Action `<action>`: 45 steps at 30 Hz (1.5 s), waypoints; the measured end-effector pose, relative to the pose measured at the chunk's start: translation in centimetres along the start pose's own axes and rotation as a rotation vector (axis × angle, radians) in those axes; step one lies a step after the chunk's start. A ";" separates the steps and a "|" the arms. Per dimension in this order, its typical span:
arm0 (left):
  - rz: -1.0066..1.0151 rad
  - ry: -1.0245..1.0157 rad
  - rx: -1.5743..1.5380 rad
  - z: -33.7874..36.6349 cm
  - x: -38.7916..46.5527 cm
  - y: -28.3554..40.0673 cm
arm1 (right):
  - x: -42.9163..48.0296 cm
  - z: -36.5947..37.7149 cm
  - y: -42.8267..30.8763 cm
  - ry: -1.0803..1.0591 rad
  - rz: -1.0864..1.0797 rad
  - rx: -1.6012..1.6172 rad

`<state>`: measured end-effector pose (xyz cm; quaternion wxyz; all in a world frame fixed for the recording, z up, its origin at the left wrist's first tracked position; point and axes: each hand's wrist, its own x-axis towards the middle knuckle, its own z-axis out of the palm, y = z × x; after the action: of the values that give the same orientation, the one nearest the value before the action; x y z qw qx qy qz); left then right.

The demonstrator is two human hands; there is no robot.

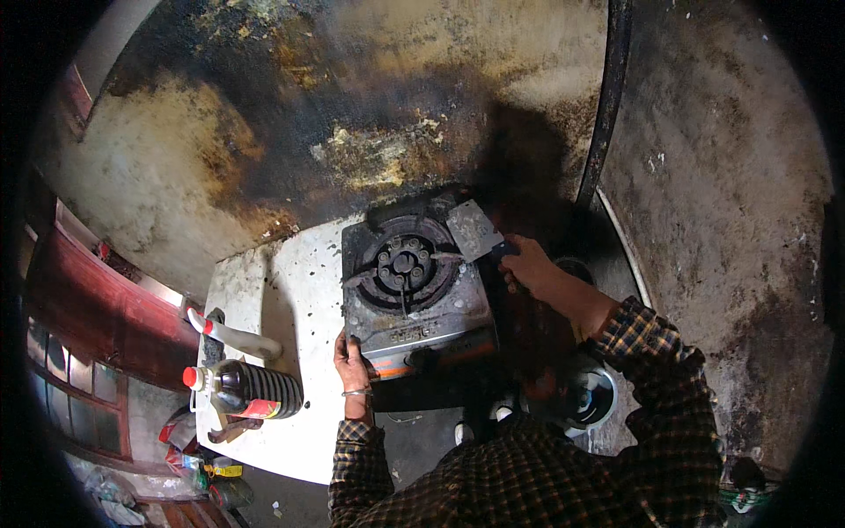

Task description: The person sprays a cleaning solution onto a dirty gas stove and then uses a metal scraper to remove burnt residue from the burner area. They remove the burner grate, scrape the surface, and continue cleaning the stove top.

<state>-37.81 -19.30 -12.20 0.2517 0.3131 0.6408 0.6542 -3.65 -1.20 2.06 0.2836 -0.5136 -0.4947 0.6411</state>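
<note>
A soot-darkened single-burner gas stove [422,336] lies in front of me. Around its burner head [404,262] sits a ring-shaped pan support [383,297], both coated in grime. My left hand [352,366] grips the front left corner of the stove, thumb on top. In my right hand [528,267] is the dark handle of a wide scraper [474,230] with a flat metal blade. The blade hangs over the right rear of the burner ring; whether it touches cannot be told.
Left of the stove, a white tabletop [313,264] holds a large dark sauce bottle [261,391] with a red cap and a white squeeze bottle [244,340]. Behind rises a stained wall [389,92]. A bucket [607,396] stands at lower right, and a dark pipe [604,105] runs up the corner.
</note>
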 end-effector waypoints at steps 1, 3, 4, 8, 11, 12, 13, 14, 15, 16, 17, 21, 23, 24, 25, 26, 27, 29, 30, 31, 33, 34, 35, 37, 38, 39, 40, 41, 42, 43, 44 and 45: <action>0.029 0.007 -0.013 0.0 0.2 -0.2 | 0.4 0.0 0.0 -0.061 -0.032 0.074; -0.110 0.028 0.023 0.0 0.3 -0.4 | 0.6 0.0 -0.1 -0.020 -0.049 0.043; -0.170 0.041 -0.009 -0.1 0.2 -0.5 | 0.3 -0.1 -0.2 0.046 -0.052 0.020; -0.004 0.031 -0.049 -0.1 0.1 -0.6 | -2.5 -0.5 0.2 0.099 -0.331 0.010; -0.076 0.025 -0.098 -0.3 0.3 -1.3 | -3.6 0.1 0.8 0.147 -0.640 -0.191; -0.105 0.023 -0.116 -0.4 0.4 -1.7 | -3.5 0.4 0.9 0.175 -0.726 -0.136; -0.076 0.031 -0.084 -0.5 0.6 -2.0 | -3.3 0.7 1.0 0.157 -0.836 -0.069; -0.097 0.034 -0.059 -0.6 0.8 -2.3 | -2.8 1.0 1.0 0.223 -0.885 -0.135; 0.031 0.010 -0.046 -0.7 1.0 -2.5 | -2.4 1.1 0.9 0.246 -0.959 -0.190; 0.040 0.012 -0.036 -0.7 1.0 -2.5 | -2.1 1.1 0.8 0.279 -1.032 -0.239; 0.042 0.014 -0.040 -0.7 1.0 -2.5 | -1.9 1.0 0.6 0.293 -1.085 -0.359; -0.044 0.015 -0.088 -0.2 -0.1 -1.0 | -2.4 -0.2 0.2 0.314 -1.209 -0.545; -0.044 0.035 -0.102 0.2 -0.4 -0.1 | -3.0 -0.5 0.6 0.245 -1.218 -0.490; -0.089 0.036 -0.112 0.2 -0.6 0.3 | -3.1 -0.4 0.9 0.188 -1.209 -0.454; -0.128 0.050 -0.115 0.2 -0.8 0.4 | -3.2 -0.3 1.2 0.139 -1.209 -0.380; -0.143 0.065 -0.106 0.3 -0.7 0.4 | -3.0 -0.1 1.5 0.114 -1.188 -0.309; -0.127 0.052 -0.138 0.2 -0.6 0.3 | -2.9 0.3 2.0 0.100 -1.175 -0.197; -0.084 0.056 -0.143 0.0 -0.4 -0.3 | -2.0 0.8 2.6 0.108 -1.177 -0.111; -0.095 0.061 -0.093 -0.2 -0.3 -0.6 | -1.8 1.0 2.9 0.130 -1.192 -0.137; -0.026 0.044 -0.110 -0.3 -0.1 -0.9 | -1.4 1.2 3.1 0.161 -1.123 -0.164; -0.043 0.041 -0.107 -0.5 -0.2 -1.2 | -1.4 1.4 3.7 0.154 -1.150 -0.162; -0.074 0.049 -0.126 -0.5 -0.2 -1.2 | -1.4 1.5 4.1 0.185 -1.039 -0.147; -0.104 0.058 -0.145 -0.5 -0.4 -1.0 | -1.4 1.4 4.3 0.162 -1.161 -0.176; -0.107 0.086 -0.208 -0.1 -0.6 -0.4 | -1.4 1.4 4.6 0.144 -1.387 -0.175; -0.041 0.069 -0.187 0.1 -0.7 -0.1 | -1.1 1.5 4.7 0.153 -1.429 -0.174; -0.070 0.084 -0.159 0.2 -0.9 0.3 | -1.0 1.5 4.8 0.163 -1.317 -0.150; -0.086 0.074 -0.129 0.1 -0.9 0.8 | -0.5 1.5 4.7 0.171 -1.205 -0.130; -0.102 0.058 -0.122 0.2 -1.1 1.0 | -0.2 1.5 4.6 0.173 -1.094 -0.117; -0.086 0.035 -0.111 0.2 -1.2 1.2 | 0.1 1.6 4.6 0.158 -1.097 -0.146; -0.157 0.059 -0.109 0.3 -1.3 1.2 | 0.3 1.7 4.5 0.166 -1.199 -0.157; -0.194 0.075 -0.101 0.2 -1.2 1.2 | 0.4 1.8 4.4 0.186 -1.260 -0.168; -0.222 0.095 -0.096 0.1 -1.2 1.1 | 0.5 1.9 4.4 0.227 -1.286 -0.163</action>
<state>-36.83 -20.20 -11.17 0.3067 0.1963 0.6506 0.6664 -4.95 -2.98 -2.18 0.6209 -0.2001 -0.7168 0.2462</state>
